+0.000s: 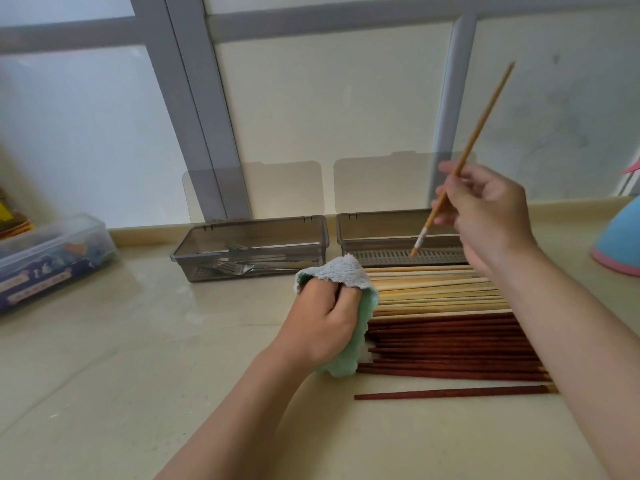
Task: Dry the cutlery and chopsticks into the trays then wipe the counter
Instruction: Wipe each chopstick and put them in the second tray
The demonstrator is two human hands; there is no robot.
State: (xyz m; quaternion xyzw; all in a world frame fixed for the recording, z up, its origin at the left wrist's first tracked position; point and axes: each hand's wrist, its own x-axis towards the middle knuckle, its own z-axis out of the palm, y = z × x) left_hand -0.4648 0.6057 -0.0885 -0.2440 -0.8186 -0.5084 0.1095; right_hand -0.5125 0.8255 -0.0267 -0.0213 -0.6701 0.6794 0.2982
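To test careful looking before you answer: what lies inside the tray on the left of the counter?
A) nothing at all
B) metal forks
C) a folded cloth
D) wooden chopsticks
B: metal forks lie in the left tray, while the chopsticks lie on the counter and the cloth is in the grip of the left hand.
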